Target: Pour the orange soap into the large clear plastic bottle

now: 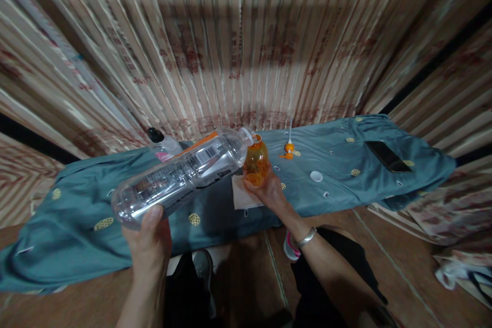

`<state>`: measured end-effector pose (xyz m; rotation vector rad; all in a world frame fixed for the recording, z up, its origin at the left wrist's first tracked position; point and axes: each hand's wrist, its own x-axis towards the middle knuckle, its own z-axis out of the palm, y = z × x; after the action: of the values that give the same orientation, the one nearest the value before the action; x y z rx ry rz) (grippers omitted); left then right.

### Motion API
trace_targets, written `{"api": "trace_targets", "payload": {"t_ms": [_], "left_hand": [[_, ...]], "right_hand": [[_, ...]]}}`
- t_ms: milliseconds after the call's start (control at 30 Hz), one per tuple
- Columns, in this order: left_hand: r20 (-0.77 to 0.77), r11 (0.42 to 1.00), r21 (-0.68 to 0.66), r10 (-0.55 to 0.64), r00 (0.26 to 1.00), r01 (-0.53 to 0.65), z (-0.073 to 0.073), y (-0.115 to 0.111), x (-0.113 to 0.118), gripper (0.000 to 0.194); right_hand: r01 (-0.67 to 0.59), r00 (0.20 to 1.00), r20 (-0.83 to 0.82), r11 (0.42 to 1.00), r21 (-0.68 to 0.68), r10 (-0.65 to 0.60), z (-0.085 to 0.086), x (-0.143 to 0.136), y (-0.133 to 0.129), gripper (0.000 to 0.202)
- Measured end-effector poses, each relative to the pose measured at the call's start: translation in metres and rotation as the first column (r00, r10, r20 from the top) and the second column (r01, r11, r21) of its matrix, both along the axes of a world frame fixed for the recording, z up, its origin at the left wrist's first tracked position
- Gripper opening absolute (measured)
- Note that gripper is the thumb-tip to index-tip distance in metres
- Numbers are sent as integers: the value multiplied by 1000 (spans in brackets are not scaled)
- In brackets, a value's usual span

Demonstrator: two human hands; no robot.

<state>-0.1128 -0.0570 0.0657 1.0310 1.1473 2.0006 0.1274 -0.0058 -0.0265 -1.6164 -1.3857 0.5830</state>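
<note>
**A:** How did you have the pour set up?

**B:** You held the big clear bottle tipped almost flat, base toward you and low on the left, its open mouth meeting the top of the small orange bottle. To do that step well, I'd judge you needed a slow tilt and the two mouths kept lined up, because the orange bottle's opening looked narrow and a quick tip would likely have spilled onto the blue cloth.

**A:** What were your fingers doing?

**B:** Your left hand was wrapped round the base of the clear bottle, thumb up along its near side, fingers closed behind it. Your right hand gripped the orange bottle from below, fingers curled tight about its lower half, holding it upright just above the white paper on the cloth.

**A:** And what lay around?

**B:** A white cap sat on the cloth to the right, apart from both bottles. Farther back lay a small orange piece with a white tube. A dark phone rested at the far right, and a black-capped bottle stood behind the clear one on the left. I could not tell whether liquid was actually running between the mouths.
</note>
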Motion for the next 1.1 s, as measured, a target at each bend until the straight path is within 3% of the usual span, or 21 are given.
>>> {"api": "trace_targets", "payload": {"t_ms": [1100], "left_hand": [[20,1000,25,0,1000,-1,-7,2,-3,35]], "right_hand": [[-7,1000,-3,999,44,7,-8,1,2,78]]}}
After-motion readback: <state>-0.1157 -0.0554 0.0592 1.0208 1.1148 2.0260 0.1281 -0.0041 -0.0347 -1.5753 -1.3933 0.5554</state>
